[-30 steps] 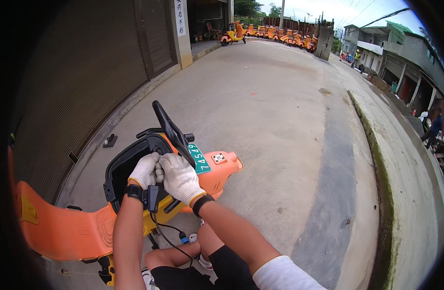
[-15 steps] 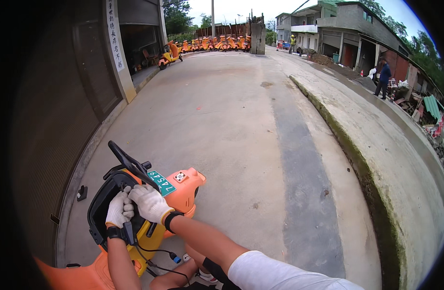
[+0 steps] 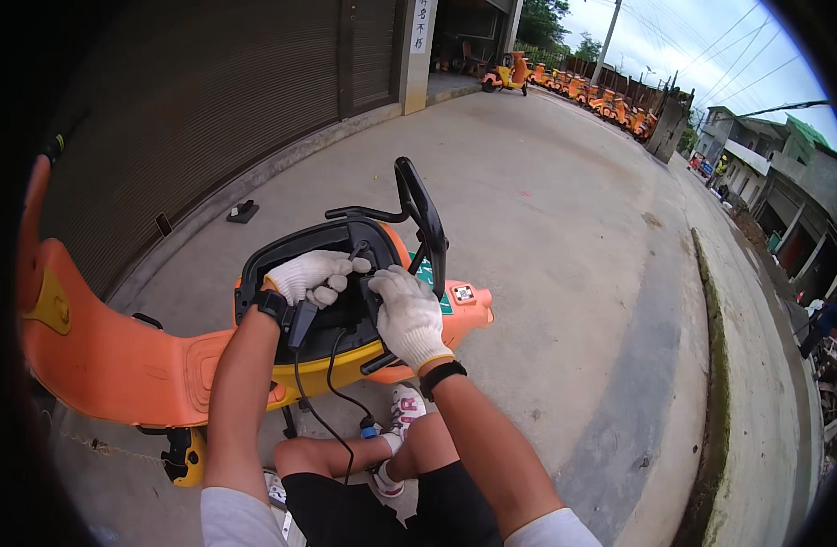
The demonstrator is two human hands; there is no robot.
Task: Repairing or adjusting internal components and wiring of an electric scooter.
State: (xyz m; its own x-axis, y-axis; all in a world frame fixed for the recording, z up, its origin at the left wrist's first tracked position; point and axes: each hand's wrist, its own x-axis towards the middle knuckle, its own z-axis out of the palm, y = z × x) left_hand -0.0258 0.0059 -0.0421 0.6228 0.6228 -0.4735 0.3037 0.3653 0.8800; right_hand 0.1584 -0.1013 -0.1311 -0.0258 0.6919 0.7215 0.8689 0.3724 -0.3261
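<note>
An orange and yellow scooter (image 3: 168,376) stands before me, its black compartment (image 3: 332,342) open. My left hand (image 3: 314,276), in a white glove, is over this compartment. Its fingers are pinched beside a short dark cable (image 3: 357,250) and appear to hold it. At the compartment's right side, my right hand (image 3: 407,314), gloved too, has its fingers bent inward; whatever they grip is hidden. A black plug-like block (image 3: 302,321) hangs by my left wrist. From the compartment runs a black cord with a blue connector (image 3: 369,430), hanging above my legs.
A black loop-shaped rail (image 3: 421,210) rises beside my right hand, next to a green plate (image 3: 426,273). Near the shutter (image 3: 245,100) a small black object (image 3: 242,211) lies on the concrete. Parked scooters (image 3: 601,100) line the far side. A mossy kerb (image 3: 715,392) runs along the right.
My view has turned left, so the scooter sits more central and more of its orange body shows. My hands have moved apart, the right one now at the compartment's side.
</note>
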